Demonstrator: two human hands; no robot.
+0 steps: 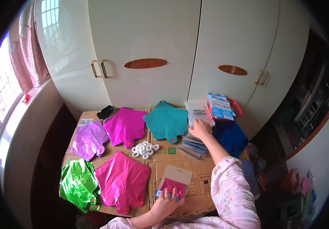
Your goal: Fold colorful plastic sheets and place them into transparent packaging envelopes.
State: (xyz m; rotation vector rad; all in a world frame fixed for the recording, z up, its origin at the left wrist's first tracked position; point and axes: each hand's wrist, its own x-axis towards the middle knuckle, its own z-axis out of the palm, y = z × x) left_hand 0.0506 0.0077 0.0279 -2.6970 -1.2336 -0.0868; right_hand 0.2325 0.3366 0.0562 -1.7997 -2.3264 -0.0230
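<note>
My left hand (167, 204) is closed on the lower end of a flat clear packet (178, 174) with a hang hole. Folded shiny pink foil (168, 184) and a blue strip show in it, under my fingers. My right hand (200, 129) reaches to the back right, its fingers bent onto the near edge of clear plastic bags (195, 108) with grey marks. The fingertips are partly hidden. Below that hand lies a fanned stack of grey and blue flat strips (193, 148).
Star-shaped foil balloons lie flat on the cardboard tabletop (160, 158): teal (165, 121), magenta (124, 126), lilac (90, 140), green (79, 185), pink (123, 183), dark blue (231, 139). White rings (145, 149) are piled mid-table. Blue-white boxes (221, 107) sit in a red basket (236, 109) near the cabinet (141, 34).
</note>
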